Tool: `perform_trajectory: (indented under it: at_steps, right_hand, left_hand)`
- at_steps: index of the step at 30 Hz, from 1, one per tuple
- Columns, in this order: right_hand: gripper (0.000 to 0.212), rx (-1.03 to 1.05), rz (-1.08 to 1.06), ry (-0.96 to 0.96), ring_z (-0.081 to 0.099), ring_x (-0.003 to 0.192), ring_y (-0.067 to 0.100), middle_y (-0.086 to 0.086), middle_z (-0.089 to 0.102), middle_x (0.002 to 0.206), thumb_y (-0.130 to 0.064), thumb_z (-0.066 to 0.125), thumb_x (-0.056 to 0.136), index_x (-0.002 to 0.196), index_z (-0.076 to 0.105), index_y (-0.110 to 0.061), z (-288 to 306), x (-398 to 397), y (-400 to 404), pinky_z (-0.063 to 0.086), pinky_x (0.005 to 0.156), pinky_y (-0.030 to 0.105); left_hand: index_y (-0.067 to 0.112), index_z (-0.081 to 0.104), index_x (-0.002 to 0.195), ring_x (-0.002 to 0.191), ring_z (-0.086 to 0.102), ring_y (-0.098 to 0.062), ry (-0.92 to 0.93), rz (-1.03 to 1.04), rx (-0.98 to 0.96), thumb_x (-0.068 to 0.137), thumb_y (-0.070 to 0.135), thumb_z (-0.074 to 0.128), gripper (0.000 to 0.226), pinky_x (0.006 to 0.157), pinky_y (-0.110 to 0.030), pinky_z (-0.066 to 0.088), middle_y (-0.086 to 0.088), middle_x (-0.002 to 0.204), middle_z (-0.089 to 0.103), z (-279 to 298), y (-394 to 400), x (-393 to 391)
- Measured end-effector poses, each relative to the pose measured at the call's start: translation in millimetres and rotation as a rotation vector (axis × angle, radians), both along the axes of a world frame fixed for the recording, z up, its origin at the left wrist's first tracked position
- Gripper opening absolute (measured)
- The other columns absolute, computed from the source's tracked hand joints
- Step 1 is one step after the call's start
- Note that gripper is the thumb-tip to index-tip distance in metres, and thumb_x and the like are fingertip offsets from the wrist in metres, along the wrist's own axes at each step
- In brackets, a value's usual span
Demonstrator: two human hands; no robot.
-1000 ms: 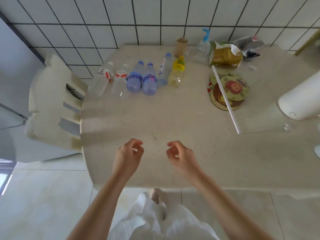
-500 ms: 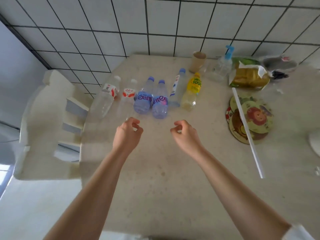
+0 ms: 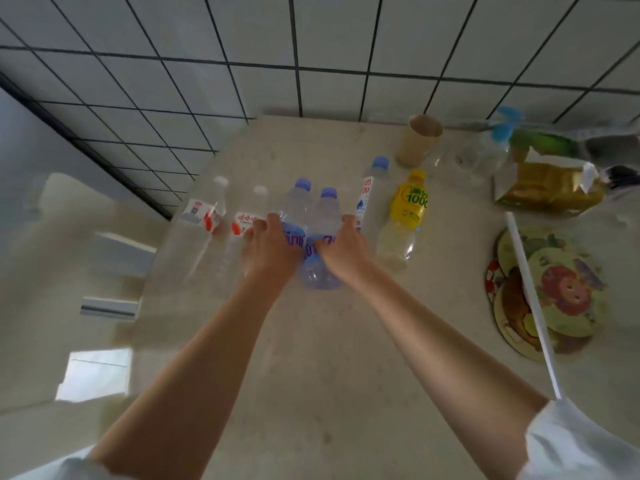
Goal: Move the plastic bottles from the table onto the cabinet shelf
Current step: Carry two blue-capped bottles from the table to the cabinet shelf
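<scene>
Head view. We see six plastic bottles standing in a row on the table [image 3: 346, 375], near its far edge by the tiled wall [image 3: 311, 46]. The left hand [image 3: 272, 251] wraps its fingers round the left purple-label bottle [image 3: 297, 209]; the right hand [image 3: 344, 249] wraps its fingers round the right purple-label bottle [image 3: 323, 237]. Both bottles rest on the table, touching each other. To their left we find two red-label bottles [image 3: 207, 216]; to their right a blue-cap bottle [image 3: 372, 195], then a yellow-label bottle [image 3: 403, 216]. Behind stands a paper cup [image 3: 420, 140]. A white rod [image 3: 531, 306] lies across round picture mats [image 3: 568, 296] at right.
</scene>
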State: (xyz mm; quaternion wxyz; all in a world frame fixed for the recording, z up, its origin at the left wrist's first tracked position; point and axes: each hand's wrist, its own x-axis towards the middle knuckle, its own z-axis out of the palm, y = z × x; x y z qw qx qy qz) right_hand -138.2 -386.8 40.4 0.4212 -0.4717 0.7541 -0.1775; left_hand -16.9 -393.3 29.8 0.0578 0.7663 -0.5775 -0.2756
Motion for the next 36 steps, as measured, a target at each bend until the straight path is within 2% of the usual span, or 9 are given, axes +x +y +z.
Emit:
perform_trajectory:
  at_steps: [4,8,11,14,21,25,28,31,36]
  right_hand:
    - [0.052,0.079,0.025,0.059,0.051,0.117,0.041,0.021,0.038,0.136,-0.025,0.058,0.091,0.133,0.032,-0.009,-11,13,-12,0.042,0.088,0.036]
    - [0.062,0.085,0.072,0.178,0.053,0.117,0.042,0.023,0.025,0.144,-0.020,0.055,0.094,0.144,0.019,-0.012,-22,20,-21,0.045,0.090,0.039]
    - [0.075,0.095,0.074,0.244,0.055,0.117,0.042,0.025,0.017,0.149,-0.020,0.054,0.094,0.151,0.005,-0.012,-28,24,-25,0.047,0.089,0.039]
    - [0.080,0.091,0.070,0.298,0.056,0.116,0.040,0.025,0.020,0.150,-0.022,0.055,0.094,0.151,0.001,-0.010,-34,29,-25,0.049,0.087,0.039]
    - [0.077,0.054,0.009,0.209,0.056,0.114,0.039,0.016,0.038,0.139,-0.026,0.059,0.091,0.149,0.008,-0.016,-38,24,-24,0.047,0.087,0.042]
    - [0.075,0.029,-0.012,0.068,0.054,0.115,0.039,0.015,0.043,0.136,-0.021,0.061,0.087,0.147,0.016,-0.021,-34,11,-19,0.045,0.088,0.044]
    - [0.077,-0.041,0.017,-0.045,0.055,0.114,0.034,0.013,0.052,0.126,-0.015,0.067,0.079,0.143,0.025,-0.023,-33,4,-6,0.050,0.088,0.043]
    - [0.080,-0.084,0.065,-0.100,0.055,0.117,0.029,0.008,0.051,0.131,-0.013,0.068,0.074,0.142,0.029,-0.025,-32,-6,19,0.050,0.090,0.040]
    - [0.082,-0.011,0.033,-0.128,0.055,0.119,0.023,0.002,0.055,0.133,-0.016,0.071,0.074,0.143,0.029,-0.032,-30,-22,79,0.045,0.089,0.028]
  left_hand:
    - [0.007,0.033,0.138,0.126,0.041,-0.040,-0.135,-0.055,0.054,0.083,0.039,0.070,0.074,0.096,-0.044,0.042,-0.021,0.133,0.048,-14,-18,-7]
    - [0.004,0.019,0.148,0.131,0.037,-0.042,-0.273,-0.096,0.049,0.085,0.037,0.067,0.086,0.100,-0.043,0.041,-0.023,0.134,0.048,-27,-27,-13]
    - [0.000,0.030,0.140,0.128,0.040,-0.041,-0.329,-0.097,0.023,0.087,0.032,0.063,0.070,0.101,-0.041,0.039,-0.022,0.132,0.050,-31,-30,-14]
    - [0.001,0.041,0.125,0.115,0.052,-0.035,-0.402,-0.161,-0.032,0.089,0.030,0.060,0.050,0.097,-0.038,0.037,-0.018,0.123,0.055,-36,-32,-13]
    - [-0.001,0.044,0.119,0.104,0.058,-0.033,-0.238,-0.109,-0.123,0.077,0.026,0.074,0.058,0.076,-0.039,0.047,-0.017,0.117,0.053,-39,-35,-13]
    - [0.001,0.040,0.120,0.105,0.056,-0.038,-0.145,-0.061,-0.062,0.073,0.032,0.080,0.070,0.083,-0.042,0.046,-0.019,0.117,0.050,-36,-28,-12]
    - [0.000,0.033,0.131,0.114,0.050,-0.040,-0.075,-0.001,0.029,0.075,0.032,0.080,0.079,0.094,-0.042,0.041,-0.022,0.128,0.044,-33,-12,-9]
    - [0.004,0.024,0.145,0.115,0.047,-0.042,0.025,0.062,0.058,0.073,0.027,0.081,0.095,0.098,-0.043,0.038,-0.020,0.132,0.040,-28,19,-4]
    - [0.008,0.036,0.134,0.117,0.046,-0.041,0.087,0.092,0.139,0.066,0.020,0.086,0.085,0.098,-0.043,0.040,-0.016,0.128,0.043,-21,86,-4]
